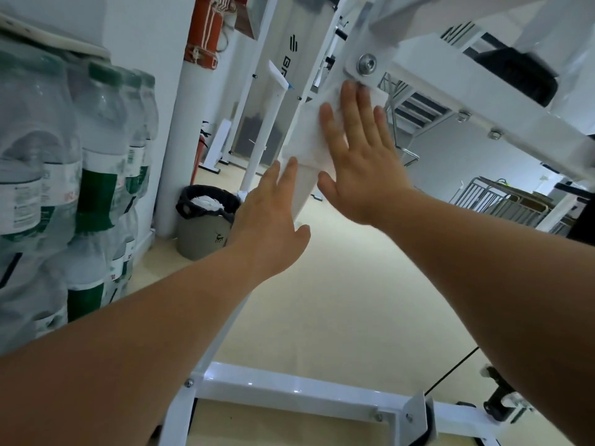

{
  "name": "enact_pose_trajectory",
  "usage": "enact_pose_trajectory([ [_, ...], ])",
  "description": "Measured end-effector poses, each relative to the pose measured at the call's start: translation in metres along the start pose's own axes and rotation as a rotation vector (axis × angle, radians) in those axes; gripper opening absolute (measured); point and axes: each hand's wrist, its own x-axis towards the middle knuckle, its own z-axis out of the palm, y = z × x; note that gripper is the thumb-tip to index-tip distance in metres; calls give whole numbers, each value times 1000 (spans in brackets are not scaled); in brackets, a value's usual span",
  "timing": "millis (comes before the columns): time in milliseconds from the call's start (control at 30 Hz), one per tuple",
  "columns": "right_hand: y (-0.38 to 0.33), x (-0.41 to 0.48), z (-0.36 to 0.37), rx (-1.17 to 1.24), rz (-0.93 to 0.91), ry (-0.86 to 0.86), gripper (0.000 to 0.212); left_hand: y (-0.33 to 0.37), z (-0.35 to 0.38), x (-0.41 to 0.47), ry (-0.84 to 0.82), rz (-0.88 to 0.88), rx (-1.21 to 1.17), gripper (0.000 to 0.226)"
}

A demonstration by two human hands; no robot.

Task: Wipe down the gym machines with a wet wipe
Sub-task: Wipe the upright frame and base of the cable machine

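White steel makes up the gym machine (325, 56), its slanted upright post running from the floor frame up to a bolted bracket. Shrink-wrapped water bottles (64, 175) stack at the left, with a grey bin (206, 230) beyond. Right hand (360, 156), fingers spread flat, presses the wet wipe (309, 143) against the post. Left hand (270, 220), open, touches the post's edge just below.

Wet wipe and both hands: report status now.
Right hand open, palm flat, pressing wet wipe on white machine post. Left hand open, fingertips at the wipe's lower edge. Nothing in the way; bolt just above the wipe.
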Motion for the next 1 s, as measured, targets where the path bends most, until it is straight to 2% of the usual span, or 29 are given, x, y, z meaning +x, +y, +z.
enact_pose_trajectory([
  [133,-4,-6,14,-46,-45,-6,100,-22,15,-23,155,-141,-124,62],
  [267,-8,-11,37,-229,-429,-56,111,-52,38,-51,3,-244,-82,83],
  [300,1,-7,34,-250,-459,-39,111,-57,42,-56,-12,-249,-84,90],
  [400,30,3,23,-206,-307,20,112,-64,49,-62,-33,-236,-91,101],
  [500,28,0,23,-198,-200,41,117,-70,49,-62,-20,-215,-108,100],
  [667,6,-7,39,-172,-263,30,115,-88,50,-72,-19,-191,-218,91],
  [833,-24,-34,63,-163,-344,-11,117,-114,63,-109,-65,-321,-194,89],
  [1000,-60,-57,91,-123,-352,-38,120,-148,76,-148,-273,-488,-138,94],
])
